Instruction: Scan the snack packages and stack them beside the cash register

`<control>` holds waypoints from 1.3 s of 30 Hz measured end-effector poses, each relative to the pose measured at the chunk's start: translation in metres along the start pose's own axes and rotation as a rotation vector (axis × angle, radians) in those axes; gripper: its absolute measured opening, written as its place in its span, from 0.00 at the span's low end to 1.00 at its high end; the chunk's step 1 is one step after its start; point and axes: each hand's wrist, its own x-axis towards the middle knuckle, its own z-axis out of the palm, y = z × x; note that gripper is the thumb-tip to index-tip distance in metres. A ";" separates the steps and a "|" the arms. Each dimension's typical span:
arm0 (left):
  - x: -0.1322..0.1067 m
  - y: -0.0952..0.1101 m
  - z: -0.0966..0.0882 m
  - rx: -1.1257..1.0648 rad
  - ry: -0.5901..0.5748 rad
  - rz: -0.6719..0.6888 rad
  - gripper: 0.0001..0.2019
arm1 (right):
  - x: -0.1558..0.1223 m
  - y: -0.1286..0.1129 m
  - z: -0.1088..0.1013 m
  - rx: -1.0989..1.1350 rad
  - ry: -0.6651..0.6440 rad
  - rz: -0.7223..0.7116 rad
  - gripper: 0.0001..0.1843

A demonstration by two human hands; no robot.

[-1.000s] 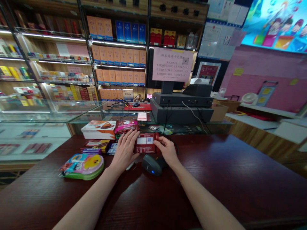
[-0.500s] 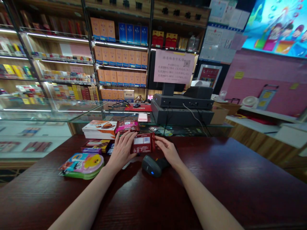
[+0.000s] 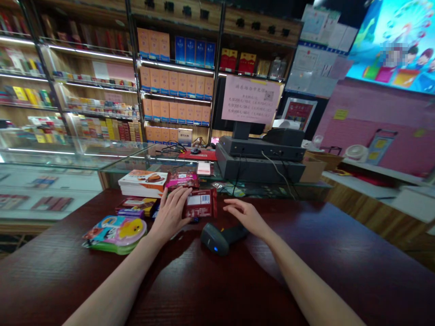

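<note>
My right hand is released, fingers open, hovering just beside the red packet, which lies on the wooden counter. My left hand lies against the packet's edge; I cannot tell whether it grips. The scanner sits just in front, and snack boxes stand to the left.

The right hand has let go of the red packet and moved off rightward, open, just beyond the scanner. Only the left hand touches the packet now.
</note>
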 end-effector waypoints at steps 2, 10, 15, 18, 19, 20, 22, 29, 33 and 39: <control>0.000 0.000 -0.001 0.003 0.001 -0.005 0.43 | -0.005 0.001 -0.007 -0.041 -0.035 -0.007 0.20; 0.000 -0.003 -0.002 0.015 0.011 -0.030 0.42 | -0.038 -0.006 -0.019 -0.249 -0.235 -0.044 0.37; -0.001 -0.006 -0.002 0.013 0.016 -0.043 0.43 | -0.040 -0.011 -0.008 -0.422 -0.396 -0.060 0.51; -0.001 -0.008 -0.003 0.014 0.019 -0.051 0.44 | -0.039 -0.011 0.001 -0.471 -0.404 -0.098 0.47; -0.001 -0.008 -0.004 0.015 0.022 -0.052 0.45 | -0.039 -0.011 0.003 -0.478 -0.407 -0.112 0.46; 0.000 -0.008 -0.004 0.014 0.025 -0.054 0.45 | -0.039 -0.011 0.005 -0.483 -0.409 -0.123 0.45; 0.000 -0.008 -0.006 0.009 0.029 -0.059 0.45 | -0.039 -0.010 0.008 -0.491 -0.412 -0.133 0.43; -0.001 -0.009 -0.007 0.001 0.025 -0.063 0.45 | -0.039 -0.008 0.008 -0.493 -0.359 -0.135 0.42; -0.001 -0.009 -0.007 0.009 0.029 -0.072 0.45 | -0.037 -0.002 0.005 -0.424 -0.242 -0.192 0.43; -0.002 -0.009 -0.006 0.028 0.036 -0.077 0.45 | -0.036 -0.002 -0.002 -0.325 -0.088 -0.263 0.40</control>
